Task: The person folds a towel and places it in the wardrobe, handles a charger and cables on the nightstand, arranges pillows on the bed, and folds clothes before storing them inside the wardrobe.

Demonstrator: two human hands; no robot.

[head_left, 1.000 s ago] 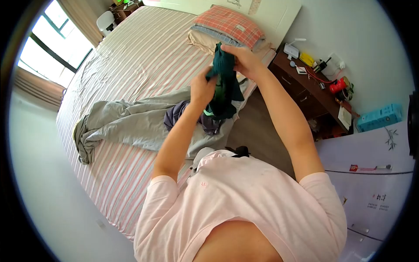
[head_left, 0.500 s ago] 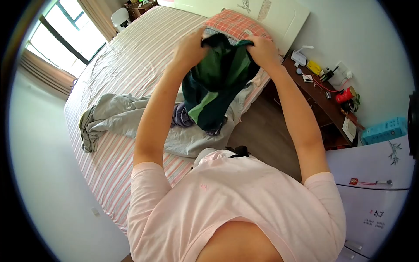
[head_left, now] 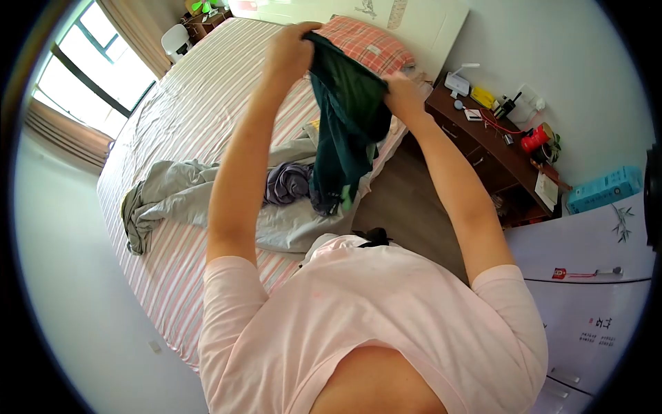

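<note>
A dark green garment (head_left: 348,103) with lighter green parts hangs stretched between my two hands above the bed; its exact kind is unclear. My left hand (head_left: 289,56), a little blurred, is closed on the upper left corner. Lower down on the other side, my right hand (head_left: 405,98) grips the edge. The garment's lower end hangs close to a crumpled purple-grey cloth (head_left: 288,183). Around that cloth lies a rumpled grey sheet or blanket (head_left: 196,190) on the striped bed (head_left: 227,96).
An orange checked pillow (head_left: 365,45) rests by the headboard (head_left: 431,31). On the right, a dark wooden desk (head_left: 476,134) carries a red can (head_left: 536,138) and small items. A blue package (head_left: 605,190) sits on the pale purple cabinet (head_left: 586,241). Windows are at the left.
The garment has been pulled into a slant: my left hand rose and moved left, while my right hand came lower. More of the purple-grey cloth shows now. The view shifted slightly.
</note>
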